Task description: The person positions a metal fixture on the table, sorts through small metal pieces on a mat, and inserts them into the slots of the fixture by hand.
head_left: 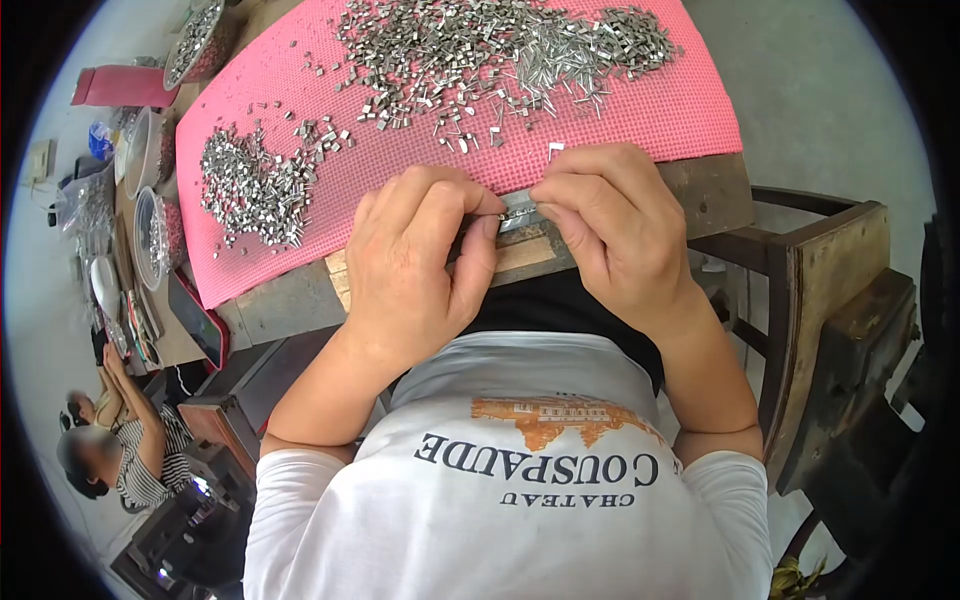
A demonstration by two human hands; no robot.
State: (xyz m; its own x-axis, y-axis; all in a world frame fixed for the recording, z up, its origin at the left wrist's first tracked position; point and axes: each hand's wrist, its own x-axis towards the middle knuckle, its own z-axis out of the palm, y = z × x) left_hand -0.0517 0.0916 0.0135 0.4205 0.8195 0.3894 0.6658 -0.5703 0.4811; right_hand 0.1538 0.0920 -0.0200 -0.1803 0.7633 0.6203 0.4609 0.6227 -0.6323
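Pinches a metal strip [518,214] mid-frame with left hand [405,245] and right hand [630,230], hiding its ends. Has bits [410,50] on a pink mat [690,110], top, and bowls [222,50], upper left.

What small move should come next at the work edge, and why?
Probably a slight squaring nudge to the narrow metal piece: the left hand and right hand already have fingers at its opposite ends, while the loose metal parts lie apart on the pink mat.

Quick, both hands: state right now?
Left hand: fingers curled at the small, silvery metal strip's left end; grip unclear.
Right hand: fingers curled at its right end; grip unclear.
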